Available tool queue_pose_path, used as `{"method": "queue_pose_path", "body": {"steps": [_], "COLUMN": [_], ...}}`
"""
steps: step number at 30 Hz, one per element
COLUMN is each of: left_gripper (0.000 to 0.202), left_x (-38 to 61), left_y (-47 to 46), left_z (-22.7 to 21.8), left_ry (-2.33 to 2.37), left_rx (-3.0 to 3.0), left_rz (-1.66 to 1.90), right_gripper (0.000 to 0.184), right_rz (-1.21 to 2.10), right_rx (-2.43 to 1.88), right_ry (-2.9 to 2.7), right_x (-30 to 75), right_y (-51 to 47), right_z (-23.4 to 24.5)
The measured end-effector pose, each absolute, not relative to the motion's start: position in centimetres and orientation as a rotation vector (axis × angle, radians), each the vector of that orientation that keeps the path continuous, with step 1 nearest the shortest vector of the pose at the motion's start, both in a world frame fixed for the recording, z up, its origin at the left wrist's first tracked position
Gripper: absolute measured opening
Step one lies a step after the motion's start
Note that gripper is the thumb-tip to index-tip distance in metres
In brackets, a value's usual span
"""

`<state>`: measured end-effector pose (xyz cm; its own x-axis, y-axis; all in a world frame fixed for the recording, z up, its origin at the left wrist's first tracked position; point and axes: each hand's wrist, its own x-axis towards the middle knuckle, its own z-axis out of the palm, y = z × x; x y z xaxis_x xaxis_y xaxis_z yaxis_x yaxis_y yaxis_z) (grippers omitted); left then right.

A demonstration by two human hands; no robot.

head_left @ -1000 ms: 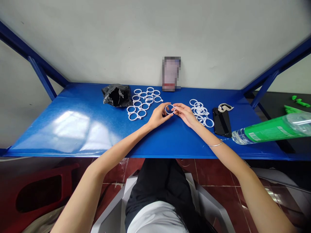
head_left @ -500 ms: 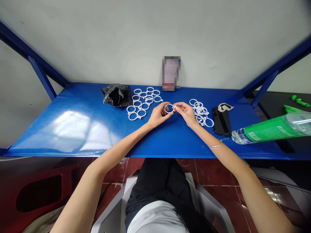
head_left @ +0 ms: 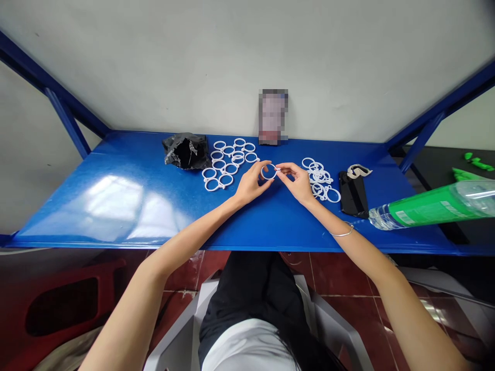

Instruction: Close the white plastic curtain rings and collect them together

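Observation:
A white curtain ring (head_left: pixel 268 179) with a small eyelet is held upright just above the table, between my two hands. On its left side, the thumb and fingers of my left hand (head_left: pixel 249 183) grip the rim. My right hand (head_left: pixel 297 182) pinches the eyelet end on the other side; the fingertips partly cover this small part. Left of my hands, several more white rings (head_left: pixel 231 168) lie spread in a loose group. Beyond my right hand, another pile of white rings (head_left: pixel 333 195) overlaps on the blue table (head_left: pixel 247 226).
A crumpled black plastic bag (head_left: pixel 185 150) stands open at the back left. Against the wall leans a blurred phone-like object (head_left: pixel 273 116). To the right are a black phone (head_left: pixel 353 197), a pale hair claw clip (head_left: pixel 359 171) and a green-labelled bottle (head_left: pixel 436 205) lying sideways.
My hands stay in nearly the same place with the same ring. The ring and fingers have shifted only very slightly.

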<state>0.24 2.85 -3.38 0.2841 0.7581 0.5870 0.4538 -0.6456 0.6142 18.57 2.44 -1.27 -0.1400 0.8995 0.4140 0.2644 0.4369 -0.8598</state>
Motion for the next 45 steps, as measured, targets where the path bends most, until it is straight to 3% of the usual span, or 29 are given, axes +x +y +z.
{"method": "queue_pose_path", "body": {"steps": [18, 45], "left_gripper": [0.039, 0.040], "left_x": [0.2, 0.2], "left_y": [2.6, 2.5], "left_z": [-3.1, -2.7], "left_ry": [1.163, 1.238], "left_rx": [2.264, 2.312], "left_rz": [1.284, 1.230], "right_gripper": [0.018, 0.017], "right_rz": [0.668, 0.592], "right_rx": [-1.072, -1.084], "right_ry": [-1.697, -1.757], "right_x": [18.4, 18.6], "right_y": [1.8, 1.9], "right_z": [-0.3, -0.3]}}
